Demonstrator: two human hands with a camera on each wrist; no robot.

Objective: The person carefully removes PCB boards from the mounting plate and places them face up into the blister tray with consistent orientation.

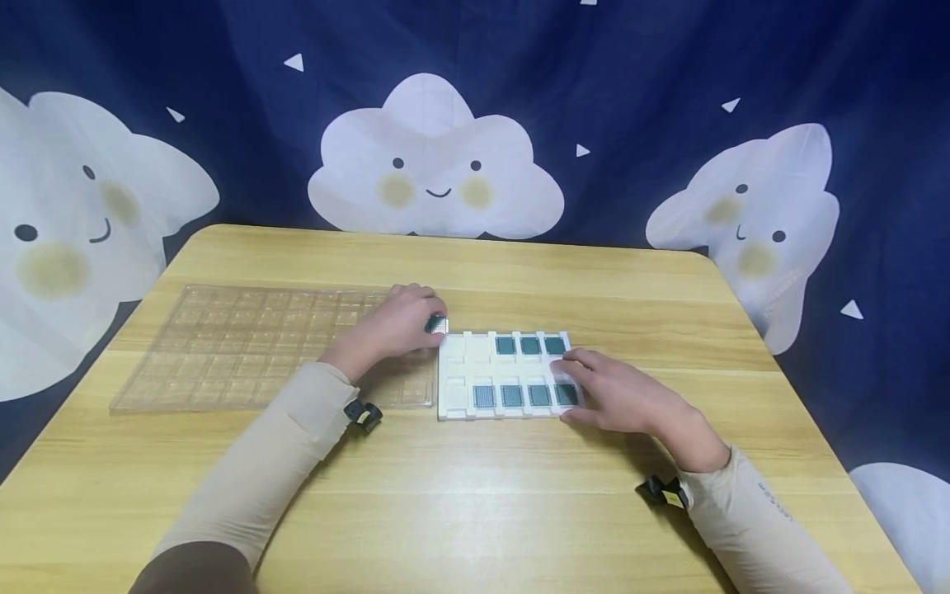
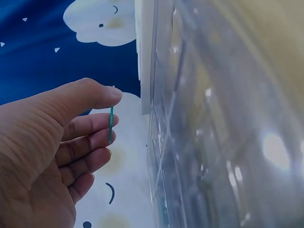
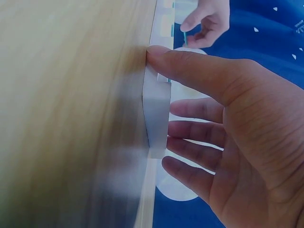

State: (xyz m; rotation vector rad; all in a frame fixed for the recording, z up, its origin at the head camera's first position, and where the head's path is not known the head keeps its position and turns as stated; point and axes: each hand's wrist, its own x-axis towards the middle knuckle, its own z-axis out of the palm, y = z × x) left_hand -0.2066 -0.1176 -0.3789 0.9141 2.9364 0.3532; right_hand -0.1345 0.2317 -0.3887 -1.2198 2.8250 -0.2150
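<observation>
My left hand pinches a thin green square chip with a grid of dots on one face. In the left wrist view the chip stands edge-on between thumb and fingertips, apart from the trays. Below and right of it lies a white compartment tray. This tray holds three green chips in its back row and several in its front row. My right hand rests at the tray's right end. Its thumb touches the tray's side, while the other fingers are loosely bent near the top.
A clear plastic tray with many square pockets lies left of the white tray, partly under my left forearm. Both trays are on a wooden table. A dark blue curtain with cloud faces hangs behind the table.
</observation>
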